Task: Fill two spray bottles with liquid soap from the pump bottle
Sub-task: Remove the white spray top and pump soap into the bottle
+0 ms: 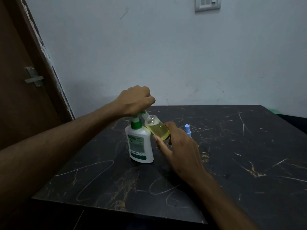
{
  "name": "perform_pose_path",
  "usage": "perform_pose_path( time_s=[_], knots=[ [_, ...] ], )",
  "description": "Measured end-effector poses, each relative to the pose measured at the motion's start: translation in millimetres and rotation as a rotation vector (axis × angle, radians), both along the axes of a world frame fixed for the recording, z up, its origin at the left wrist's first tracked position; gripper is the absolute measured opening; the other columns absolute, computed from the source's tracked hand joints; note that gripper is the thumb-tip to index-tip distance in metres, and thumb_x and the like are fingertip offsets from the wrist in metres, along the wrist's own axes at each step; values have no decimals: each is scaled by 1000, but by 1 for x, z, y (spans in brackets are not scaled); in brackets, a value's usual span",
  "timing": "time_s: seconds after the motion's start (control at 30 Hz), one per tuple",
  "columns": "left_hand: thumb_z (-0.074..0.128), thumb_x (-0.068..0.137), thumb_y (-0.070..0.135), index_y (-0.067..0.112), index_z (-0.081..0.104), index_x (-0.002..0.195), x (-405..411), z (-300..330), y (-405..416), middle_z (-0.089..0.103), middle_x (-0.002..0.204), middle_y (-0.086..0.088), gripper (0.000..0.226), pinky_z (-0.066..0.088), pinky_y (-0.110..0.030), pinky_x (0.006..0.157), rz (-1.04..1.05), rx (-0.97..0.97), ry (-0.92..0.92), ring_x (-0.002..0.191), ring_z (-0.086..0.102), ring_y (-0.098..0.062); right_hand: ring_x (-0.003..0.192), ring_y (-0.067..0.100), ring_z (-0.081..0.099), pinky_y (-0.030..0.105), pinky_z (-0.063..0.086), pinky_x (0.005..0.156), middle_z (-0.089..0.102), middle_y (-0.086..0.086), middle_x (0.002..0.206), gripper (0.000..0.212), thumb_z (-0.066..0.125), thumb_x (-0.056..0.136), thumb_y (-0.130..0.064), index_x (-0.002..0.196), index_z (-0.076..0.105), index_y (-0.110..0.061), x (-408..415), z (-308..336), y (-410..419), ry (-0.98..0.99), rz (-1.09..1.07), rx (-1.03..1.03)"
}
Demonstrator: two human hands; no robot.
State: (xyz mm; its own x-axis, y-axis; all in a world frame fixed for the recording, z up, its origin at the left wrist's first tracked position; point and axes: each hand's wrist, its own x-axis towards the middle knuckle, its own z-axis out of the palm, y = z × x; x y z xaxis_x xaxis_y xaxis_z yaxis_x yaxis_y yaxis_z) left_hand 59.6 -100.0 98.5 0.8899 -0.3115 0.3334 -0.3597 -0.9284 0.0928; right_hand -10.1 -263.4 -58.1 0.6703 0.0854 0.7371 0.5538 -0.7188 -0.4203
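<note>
My feed is dim and bluish — soft shadows pool under the forearms on the table (232,146), the door (20,80) leans with wide-angle bend (edges curve), and detail stays slightly soft.

Black marble-patterned table (232,163) with bottles

A white pump bottle (141,146) with a green pump stands upright near the middle of the tabletop; a blue spray cap (187,128) shows just right of it, partly hidden.

A white plastic pump bottle with a green pump head (141,145) stands on the black marble-patterned table (232,163). Touching its right shoulder leans a small clear spray bottle (157,128), tilted, its neck under the spout. Behind and right stands a blue spray cap (187,129).
</note>
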Motion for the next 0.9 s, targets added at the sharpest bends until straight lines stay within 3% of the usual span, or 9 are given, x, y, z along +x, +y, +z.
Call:
perform_pose_path(
  time_s=[0.17, 0.3, 0.57, 0.67, 0.9],
  knots=[
    [50, 99, 28, 17, 34, 66, 2, -8, 3, 47, 71, -3, 39, 28, -37, 59, 5, -32, -9, 66, 37, -21, 72, 3, 52, 28, 53, 61, 56, -14, 88, 33, 49, 102, -58, 116, 50, -29, 1, -1, 0, 8, 3, -12],
    [44, 89, 33, 18, 29, 63, -2, 1, 0, 40, 63, -3, 34, 27, -36, 58, -23, 21, -36, 61, 32, -21, 71, 4, 52, 27, 53, 60, 55, -13, 88, 34, 48, 101, -59, 117, 50, -29, 1, -1, 0, 6, 5, -13],
    [50, 99, 28, 18, 30, 63, 1, -6, 2, 40, 63, 1, 42, 27, -37, 58, -8, 16, -39, 61, 34, -21, 70, 4, 50, 21, 43, 57, 55, -12, 85, 36, 46, 100, -60, 116, 52, -28, -1, 1, 0, 5, -3, -18],
    [49, 99, 31, 18, 34, 65, 1, -1, 1, 44, 67, -1, 39, 29, -37, 59, -7, 34, -43, 63, 37, -21, 70, 3, 49, 14, 36, 57, 54, -13, 86, 38, 45, 100, -60, 118, 52, -27, -2, 1, -1, 10, -1, -18],
    [46, 94, 35, 17, 35, 65, 2, -9, 3, 54, 76, -6, 36, 32, -38, 62, 5, 14, -20, 67, 41, -23, 70, 3, 50, 16, 38, 57, 53, -16, 84, 30, 50, 101, -57, 115, 50, -30, -1, 0, -1, 12, 2, -13]
  ],
)
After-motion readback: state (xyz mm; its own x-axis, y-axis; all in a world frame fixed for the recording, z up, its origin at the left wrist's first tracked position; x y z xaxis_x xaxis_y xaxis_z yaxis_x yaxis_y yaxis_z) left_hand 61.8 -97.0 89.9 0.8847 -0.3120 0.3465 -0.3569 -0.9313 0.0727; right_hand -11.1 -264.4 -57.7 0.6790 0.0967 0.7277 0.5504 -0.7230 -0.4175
